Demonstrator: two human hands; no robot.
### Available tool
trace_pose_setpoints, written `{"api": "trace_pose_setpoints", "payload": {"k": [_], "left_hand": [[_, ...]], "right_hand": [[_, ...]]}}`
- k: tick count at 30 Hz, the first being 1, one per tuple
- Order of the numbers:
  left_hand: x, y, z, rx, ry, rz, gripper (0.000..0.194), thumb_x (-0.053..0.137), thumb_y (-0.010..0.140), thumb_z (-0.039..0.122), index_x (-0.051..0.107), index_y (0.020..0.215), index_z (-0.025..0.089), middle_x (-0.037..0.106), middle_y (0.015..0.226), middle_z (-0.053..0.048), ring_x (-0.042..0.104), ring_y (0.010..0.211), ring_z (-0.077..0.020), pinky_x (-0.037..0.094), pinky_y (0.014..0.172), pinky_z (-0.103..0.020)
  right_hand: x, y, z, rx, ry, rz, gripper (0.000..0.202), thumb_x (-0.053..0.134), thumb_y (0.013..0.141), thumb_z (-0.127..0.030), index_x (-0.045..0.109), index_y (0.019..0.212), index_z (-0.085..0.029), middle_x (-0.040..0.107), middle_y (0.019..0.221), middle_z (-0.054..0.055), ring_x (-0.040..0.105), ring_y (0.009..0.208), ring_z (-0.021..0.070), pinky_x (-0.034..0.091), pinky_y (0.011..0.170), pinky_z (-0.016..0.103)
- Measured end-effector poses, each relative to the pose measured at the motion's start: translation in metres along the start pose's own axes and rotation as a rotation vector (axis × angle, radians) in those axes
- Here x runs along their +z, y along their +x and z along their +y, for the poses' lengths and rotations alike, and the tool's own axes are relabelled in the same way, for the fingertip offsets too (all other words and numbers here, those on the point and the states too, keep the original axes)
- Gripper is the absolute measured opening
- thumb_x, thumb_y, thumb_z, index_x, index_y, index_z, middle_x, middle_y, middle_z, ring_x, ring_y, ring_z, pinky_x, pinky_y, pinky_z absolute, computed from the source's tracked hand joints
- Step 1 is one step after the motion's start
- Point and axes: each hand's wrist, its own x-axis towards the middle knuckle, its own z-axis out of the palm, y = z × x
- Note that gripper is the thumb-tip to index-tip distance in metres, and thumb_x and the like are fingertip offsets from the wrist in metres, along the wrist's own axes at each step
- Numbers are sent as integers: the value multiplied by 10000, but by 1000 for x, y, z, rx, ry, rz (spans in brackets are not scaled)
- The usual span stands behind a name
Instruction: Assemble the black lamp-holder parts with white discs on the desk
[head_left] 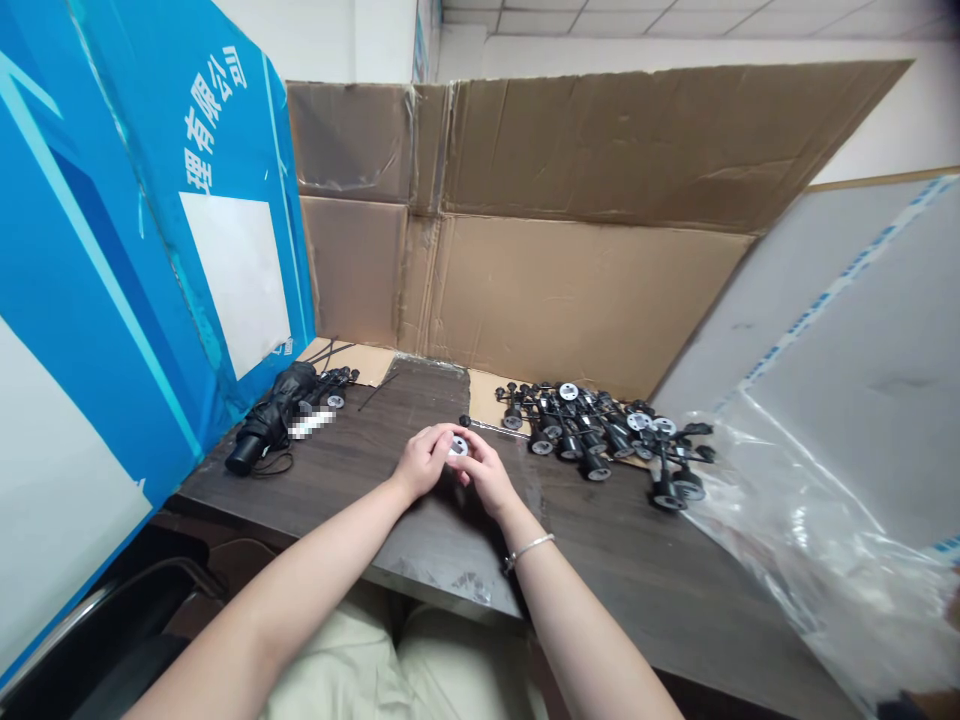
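My left hand (424, 460) and my right hand (484, 474) meet above the near middle of the table. Between them they hold a black part with a round white face (457, 446), which has a dark patch in it. The fingers of both hands wrap round its edge, so most of its body is hidden. A small black tip (465, 421) shows just beyond the fingertips. To the right lies a heap of similar black parts with round pale ends (596, 466), some showing thin stems.
A black folded umbrella (259, 432) lies at the left, beside several more small black parts (336, 400). Cardboard (585, 290) stands behind the dark table (600, 560), and a blue panel (225, 120) at the left. Clear plastic sheeting (780, 530) hangs over the right edge.
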Motion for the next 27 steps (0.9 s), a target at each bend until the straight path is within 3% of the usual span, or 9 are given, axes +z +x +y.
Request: {"api": "trace_pose_setpoints", "payload": {"k": [9, 16, 23, 27], "left_hand": [[1, 1, 0, 22, 78, -50, 282, 328, 868, 277, 586, 921, 174, 638, 886, -50, 579, 841, -157, 452, 775, -277], [1, -1, -3, -33, -5, -11, 323, 314, 877, 309, 603, 939, 179, 641, 929, -45, 580, 867, -153, 439, 813, -272], [0, -3, -4, 44, -50, -85, 546, 201, 876, 508, 616, 1002, 177, 628, 949, -73, 559, 904, -188, 418, 834, -311], [0, -4, -5, 50, -43, -145, 671, 239, 782, 665, 599, 1061, 172, 571, 804, -61, 547, 714, -173, 443, 693, -298]], "right_hand": [[-2, 2, 4, 4, 19, 57, 370, 623, 551, -220, 572, 915, -175, 471, 477, -79, 351, 371, 54, 269, 356, 186], [1, 0, 4, -43, -10, 22, 375, 663, 585, -271, 546, 932, -188, 502, 544, -67, 407, 392, 63, 321, 382, 203], [1, 0, 1, -25, -34, -22, 346, 663, 624, -414, 501, 835, -193, 492, 470, -69, 456, 387, 95, 372, 400, 224], [1, 0, 2, -28, -50, -17, 367, 657, 617, -466, 473, 791, -200, 525, 529, -60, 469, 389, 91, 387, 393, 227]]}}
